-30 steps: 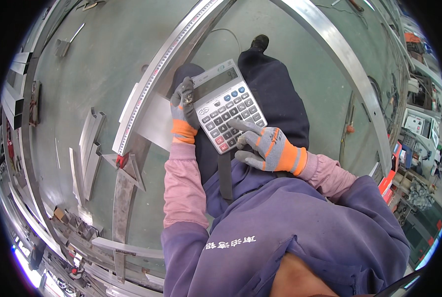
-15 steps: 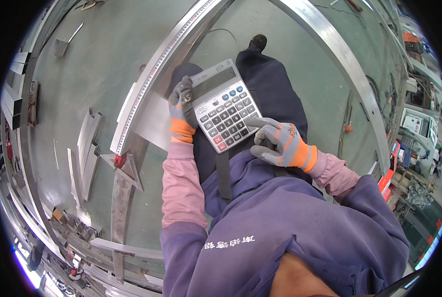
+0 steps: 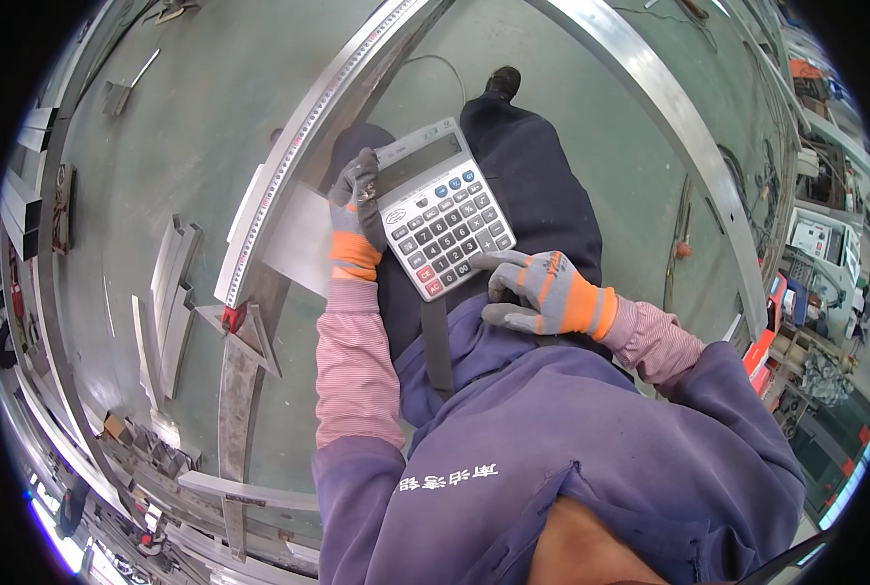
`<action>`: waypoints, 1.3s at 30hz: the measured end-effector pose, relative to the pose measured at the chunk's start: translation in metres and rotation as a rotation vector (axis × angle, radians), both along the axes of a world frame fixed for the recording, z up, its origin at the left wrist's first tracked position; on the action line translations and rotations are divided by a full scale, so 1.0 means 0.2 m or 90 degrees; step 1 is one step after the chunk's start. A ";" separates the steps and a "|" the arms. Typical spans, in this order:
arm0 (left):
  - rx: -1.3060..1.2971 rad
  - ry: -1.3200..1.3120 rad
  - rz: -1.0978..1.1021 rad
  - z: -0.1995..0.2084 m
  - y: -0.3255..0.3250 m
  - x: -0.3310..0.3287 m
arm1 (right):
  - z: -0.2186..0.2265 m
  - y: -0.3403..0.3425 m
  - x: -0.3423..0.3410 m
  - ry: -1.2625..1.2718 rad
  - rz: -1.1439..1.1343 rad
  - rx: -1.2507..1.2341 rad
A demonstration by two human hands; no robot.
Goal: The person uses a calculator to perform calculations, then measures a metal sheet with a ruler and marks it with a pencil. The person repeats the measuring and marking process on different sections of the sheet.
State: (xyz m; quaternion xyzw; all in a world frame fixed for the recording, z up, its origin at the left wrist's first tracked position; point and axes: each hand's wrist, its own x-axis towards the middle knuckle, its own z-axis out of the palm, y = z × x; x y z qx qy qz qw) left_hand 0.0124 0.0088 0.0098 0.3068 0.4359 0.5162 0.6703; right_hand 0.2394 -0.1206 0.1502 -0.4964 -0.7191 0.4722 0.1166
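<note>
A large silver-white calculator (image 3: 467,207) lies tilted above my lap, its dark display toward the far side. My left hand (image 3: 359,195), in a grey glove with an orange cuff, grips its left edge with the thumb over the front. My right hand (image 3: 547,291), gloved the same way, hovers at the lower right corner. Its index finger reaches over the bottom rows of keys; whether it presses one I cannot tell. The other fingers curl loosely, apart from the thumb, around nothing.
Ahead, two long metal bars (image 3: 669,93) curve past both sides of me. A measuring tape (image 3: 303,141) runs along the left bar, with a red piece (image 3: 232,318) near its end. Metal offcuts (image 3: 174,292) lie on the floor at left. Tools and boxes crowd a bench (image 3: 815,244) at right.
My right index finger has moved left and slightly down, from the right-hand keys to the bottom rows. My left hand keeps its grip, and the calculator has barely shifted.
</note>
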 end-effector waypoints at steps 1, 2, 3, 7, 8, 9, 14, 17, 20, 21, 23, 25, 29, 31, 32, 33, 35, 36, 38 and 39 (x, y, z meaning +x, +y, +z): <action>-0.004 0.013 -0.011 0.03 0.00 0.01 | 0.01 0.00 0.00 -0.001 -0.006 -0.039; -0.007 0.026 -0.021 0.05 0.00 0.01 | 0.00 0.00 0.00 0.008 -0.016 -0.016; -0.023 0.001 -0.035 0.06 0.00 0.02 | -0.01 0.00 -0.02 0.018 -0.026 0.008; 0.008 -0.004 -0.014 -0.07 0.00 -0.01 | -0.05 0.06 -0.10 -0.006 -0.007 0.094; 0.035 0.016 0.007 -0.10 0.00 -0.01 | -0.07 0.08 -0.10 -0.028 0.020 0.126; 0.048 0.015 0.006 -0.12 0.00 -0.02 | -0.06 0.08 -0.10 -0.006 -0.004 0.097; -0.061 -0.061 -0.033 0.08 -0.01 0.02 | -0.04 0.04 0.01 0.087 -0.091 0.103; -0.045 -0.026 -0.034 0.06 -0.01 -0.01 | -0.08 -0.01 0.05 0.148 -0.226 0.136; -0.052 -0.026 -0.022 0.06 -0.01 0.00 | -0.10 -0.05 0.11 0.133 -0.442 0.016; -0.055 -0.027 -0.023 0.06 -0.01 0.01 | -0.13 -0.04 0.12 0.152 -0.483 -0.026; -0.044 -0.012 -0.022 0.07 -0.01 0.01 | -0.19 -0.03 0.13 0.266 -0.576 -0.086; -0.041 -0.015 -0.021 0.07 -0.02 0.00 | -0.21 -0.04 0.14 0.308 -0.554 -0.165; -0.066 -0.054 -0.027 0.10 -0.02 0.01 | -0.18 0.00 0.12 0.375 -0.529 -0.370; -0.067 -0.069 -0.021 0.09 -0.02 0.01 | -0.23 0.01 0.12 0.347 -0.493 -0.358; -0.059 -0.075 -0.013 0.04 -0.02 0.00 | -0.25 0.01 0.11 0.332 -0.481 -0.340; -0.051 -0.081 -0.005 0.01 -0.02 -0.01 | -0.26 0.01 0.11 0.317 -0.469 -0.322; -0.073 -0.078 -0.027 0.04 -0.01 -0.01 | -0.25 0.02 0.10 0.339 -0.475 -0.316; -0.085 -0.076 -0.039 0.06 -0.01 -0.01 | -0.25 0.02 0.10 0.351 -0.479 -0.313; -0.082 -0.081 -0.035 0.06 -0.01 0.00 | -0.26 0.01 0.10 0.393 -0.490 -0.302; -0.081 -0.084 -0.034 0.06 -0.01 0.00 | -0.26 0.00 0.10 0.414 -0.496 -0.297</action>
